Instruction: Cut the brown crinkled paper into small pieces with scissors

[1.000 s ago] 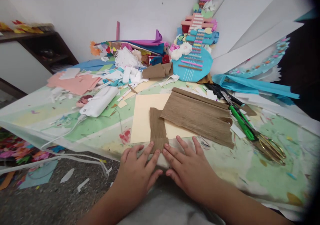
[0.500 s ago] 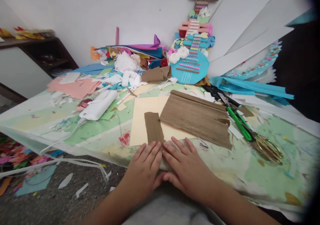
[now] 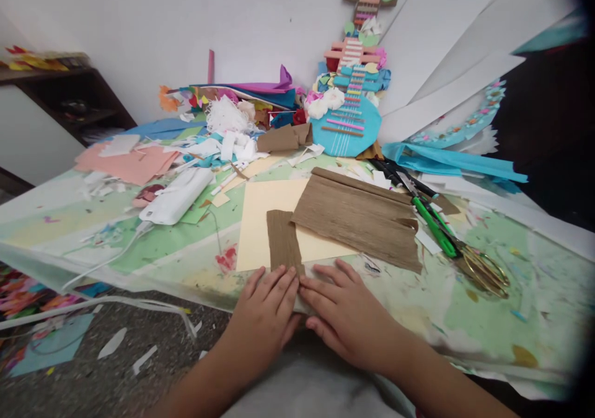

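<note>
The strip (image 3: pixel 282 239) juts ahead of my flat left hand (image 3: pixel 266 309), flat right hand (image 3: pixel 348 314) alongside; uneven pressure could skew it.

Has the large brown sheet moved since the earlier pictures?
No, not visibly. Judged against the red stain on the table cover, the large brown sheet lies in the same place; only the camera view has shifted.

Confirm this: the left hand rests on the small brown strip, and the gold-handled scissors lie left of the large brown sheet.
No: the head view shows the scissors right of the large brown sheet; the left hand does rest on the small brown strip.
</note>
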Demonstrator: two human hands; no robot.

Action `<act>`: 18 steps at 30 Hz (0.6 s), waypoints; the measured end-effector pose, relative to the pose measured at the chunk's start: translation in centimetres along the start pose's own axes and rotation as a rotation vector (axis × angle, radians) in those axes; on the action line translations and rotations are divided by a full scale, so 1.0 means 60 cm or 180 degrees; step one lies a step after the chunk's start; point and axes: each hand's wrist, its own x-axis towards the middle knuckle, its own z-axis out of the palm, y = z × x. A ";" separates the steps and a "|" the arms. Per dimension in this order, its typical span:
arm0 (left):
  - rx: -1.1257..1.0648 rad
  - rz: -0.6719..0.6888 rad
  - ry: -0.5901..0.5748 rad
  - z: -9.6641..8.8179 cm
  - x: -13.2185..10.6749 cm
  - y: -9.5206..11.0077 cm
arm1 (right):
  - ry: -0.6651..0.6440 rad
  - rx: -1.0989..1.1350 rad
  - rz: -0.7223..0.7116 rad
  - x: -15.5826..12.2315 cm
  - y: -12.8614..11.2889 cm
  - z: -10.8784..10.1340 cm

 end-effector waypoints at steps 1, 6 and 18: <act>-0.0049 0.0034 0.0034 -0.001 -0.003 -0.001 | 0.0094 0.0090 -0.0033 -0.003 0.001 0.000; -0.0647 0.0109 0.0183 -0.021 -0.004 0.000 | 0.0484 0.0056 0.0034 -0.013 0.004 0.002; -0.4986 -0.1853 -0.0039 -0.100 0.101 -0.013 | 0.0910 0.2769 0.1091 0.024 -0.030 -0.084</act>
